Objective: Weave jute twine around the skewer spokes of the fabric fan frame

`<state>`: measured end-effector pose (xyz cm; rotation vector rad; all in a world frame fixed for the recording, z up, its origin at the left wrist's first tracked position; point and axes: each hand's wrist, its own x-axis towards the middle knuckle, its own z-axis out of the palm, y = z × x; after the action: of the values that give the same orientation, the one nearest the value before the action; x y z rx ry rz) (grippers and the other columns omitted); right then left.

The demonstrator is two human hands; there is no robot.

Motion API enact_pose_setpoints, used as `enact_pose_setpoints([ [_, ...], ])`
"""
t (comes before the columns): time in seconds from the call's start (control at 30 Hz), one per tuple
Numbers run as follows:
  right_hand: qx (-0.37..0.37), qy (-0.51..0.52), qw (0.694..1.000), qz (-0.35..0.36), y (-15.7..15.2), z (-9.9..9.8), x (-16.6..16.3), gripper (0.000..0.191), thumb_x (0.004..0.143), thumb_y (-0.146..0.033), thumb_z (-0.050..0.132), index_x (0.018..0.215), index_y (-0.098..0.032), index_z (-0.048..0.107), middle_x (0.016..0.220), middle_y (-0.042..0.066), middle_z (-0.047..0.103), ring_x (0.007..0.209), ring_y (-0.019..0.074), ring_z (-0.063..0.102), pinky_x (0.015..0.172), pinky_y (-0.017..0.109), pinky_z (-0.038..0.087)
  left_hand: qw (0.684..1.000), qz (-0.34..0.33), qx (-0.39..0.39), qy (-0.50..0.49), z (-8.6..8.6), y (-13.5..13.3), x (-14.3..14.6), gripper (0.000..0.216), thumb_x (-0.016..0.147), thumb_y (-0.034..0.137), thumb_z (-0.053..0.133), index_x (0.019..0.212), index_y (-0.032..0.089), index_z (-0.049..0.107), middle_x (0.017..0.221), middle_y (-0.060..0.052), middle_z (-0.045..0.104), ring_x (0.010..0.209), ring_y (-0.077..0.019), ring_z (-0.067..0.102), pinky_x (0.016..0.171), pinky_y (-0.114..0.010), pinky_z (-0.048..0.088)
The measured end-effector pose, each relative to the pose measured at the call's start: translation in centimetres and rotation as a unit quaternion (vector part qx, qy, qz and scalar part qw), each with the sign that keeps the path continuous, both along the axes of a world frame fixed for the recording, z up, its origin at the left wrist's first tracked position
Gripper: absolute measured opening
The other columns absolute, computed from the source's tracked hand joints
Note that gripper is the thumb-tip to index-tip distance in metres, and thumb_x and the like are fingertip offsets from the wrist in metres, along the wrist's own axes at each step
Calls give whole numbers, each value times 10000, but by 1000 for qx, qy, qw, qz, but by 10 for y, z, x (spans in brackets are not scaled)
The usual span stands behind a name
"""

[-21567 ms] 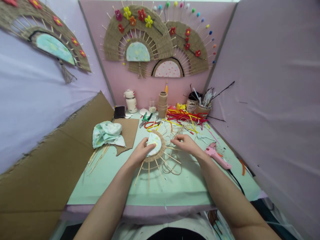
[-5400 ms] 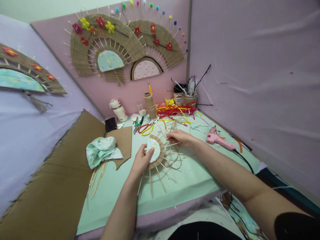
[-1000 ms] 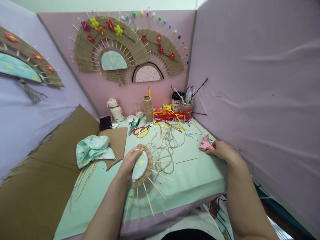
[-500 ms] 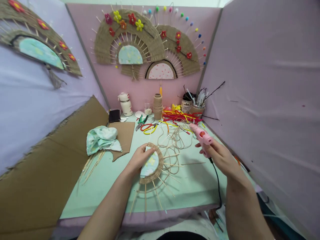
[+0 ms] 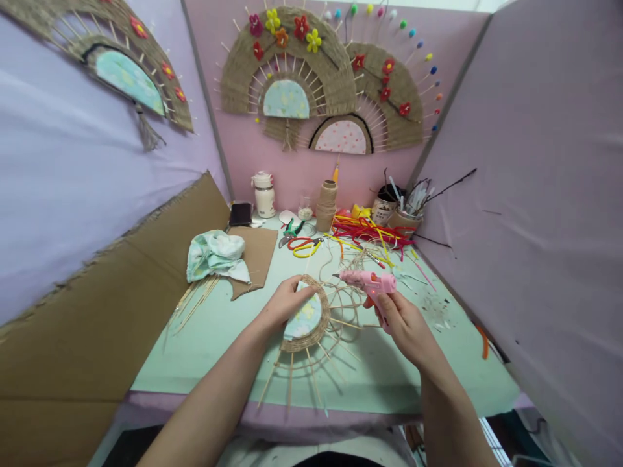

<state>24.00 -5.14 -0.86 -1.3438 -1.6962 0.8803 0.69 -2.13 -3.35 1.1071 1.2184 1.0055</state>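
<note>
My left hand [image 5: 282, 305] grips a small half-made fan [image 5: 307, 319]: a pale floral half-disc ringed with woven jute twine, thin wooden sticks fanning out below it. The fan is tilted up off the mint-green table [image 5: 214, 350]. My right hand [image 5: 403, 324] is closed round the handle of a pink glue gun [image 5: 370, 283]. The gun's nozzle points left toward the fan's upper right rim, a short gap away. Loose jute twine [image 5: 353, 305] lies coiled between the two hands.
A crumpled floral cloth [image 5: 217, 254] lies on a cardboard piece [image 5: 256, 256] with bamboo sticks [image 5: 195, 301] beside it. Scissors [image 5: 302, 245], a twine spool [image 5: 327, 204], pipe cleaners [image 5: 370, 232] and tool cups [image 5: 402, 217] crowd the back. Finished fans [image 5: 292, 71] hang on the wall.
My right hand picked the glue gun up from the table's right side and swung it left, nozzle now close to the fan. My left hand kept hold of the fan.
</note>
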Motion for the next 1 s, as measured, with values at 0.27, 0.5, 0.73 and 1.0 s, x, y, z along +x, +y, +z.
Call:
enact_pose_setpoints([
  [0.27, 4, -35, 999, 2, -1, -4, 0, 459, 923, -561, 315, 839, -187, 568, 575, -32, 424, 520, 138, 426, 532, 268, 346, 1000, 1, -4, 1, 2, -1, 1, 252, 707, 329, 656, 890, 159, 622, 718, -9, 660, 529, -107, 590, 471, -199, 437],
  [0.5, 2, -52, 999, -3, -1, -5, -2, 460, 921, -568, 306, 832, -194, 558, 554, -38, 401, 508, 144, 413, 529, 271, 330, 1000, 10, -7, 13, 4, -2, 2, 252, 704, 318, 650, 892, 154, 624, 733, -17, 662, 547, -116, 596, 484, -209, 442],
  [0.73, 10, -56, 998, -3, -3, -2, -3, 453, 918, -565, 306, 796, -197, 539, 564, -32, 421, 508, 143, 420, 533, 270, 341, 1000, 5, 8, 12, 0, -1, 1, 264, 703, 339, 656, 890, 153, 633, 762, -25, 670, 571, -117, 603, 496, -204, 440],
  [1.0, 16, -56, 998, -7, -2, -2, -6, 441, 917, -567, 312, 778, -207, 524, 551, -33, 423, 502, 148, 426, 529, 270, 346, 1000, 8, 10, 12, 1, -2, 1, 251, 700, 333, 653, 875, 154, 637, 747, -22, 670, 560, -117, 597, 495, -204, 437],
])
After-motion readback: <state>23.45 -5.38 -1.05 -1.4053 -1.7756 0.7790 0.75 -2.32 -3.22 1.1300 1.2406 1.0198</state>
